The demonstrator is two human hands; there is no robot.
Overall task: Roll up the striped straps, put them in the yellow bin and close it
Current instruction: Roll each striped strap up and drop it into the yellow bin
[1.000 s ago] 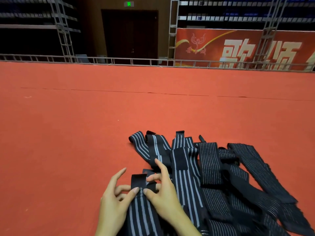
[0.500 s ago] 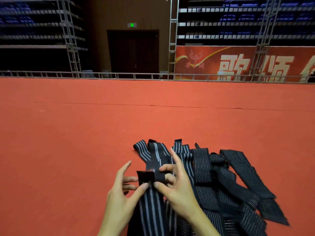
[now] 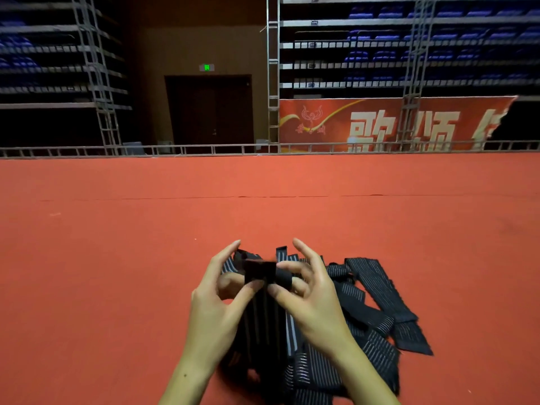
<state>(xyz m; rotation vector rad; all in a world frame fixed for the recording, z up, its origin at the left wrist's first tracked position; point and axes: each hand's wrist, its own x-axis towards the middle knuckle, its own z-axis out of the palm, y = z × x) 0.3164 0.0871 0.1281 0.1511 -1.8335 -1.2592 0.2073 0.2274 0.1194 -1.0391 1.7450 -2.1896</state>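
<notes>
Nearest the lower edge of the red carpeted floor (image 3: 102, 273), two bare forearms reach in. The left hand (image 3: 216, 299) and right hand (image 3: 309, 299) meet over one black elastic strap with grey lengthwise stripes (image 3: 264, 314), which runs up from the bottom of the view between them. Each thumb and curled forefinger pinches the strap's plain black top end, which is folded over; the remaining fingers are spread and lifted. That end is blurred, so how tightly it is turned cannot be made out.

Beneath and to the right of the hands lies a heap of similar black striped straps (image 3: 377, 305), flat and overlapping on the floor; the hands hide its left part.

Farther off, a low metal rail (image 3: 146, 149) borders the floor's far edge. Behind it stand a dark double door (image 3: 210, 109), a red banner with pale characters (image 3: 388, 124), cut by scaffold posts, and tiers of blue seats (image 3: 438, 36).
</notes>
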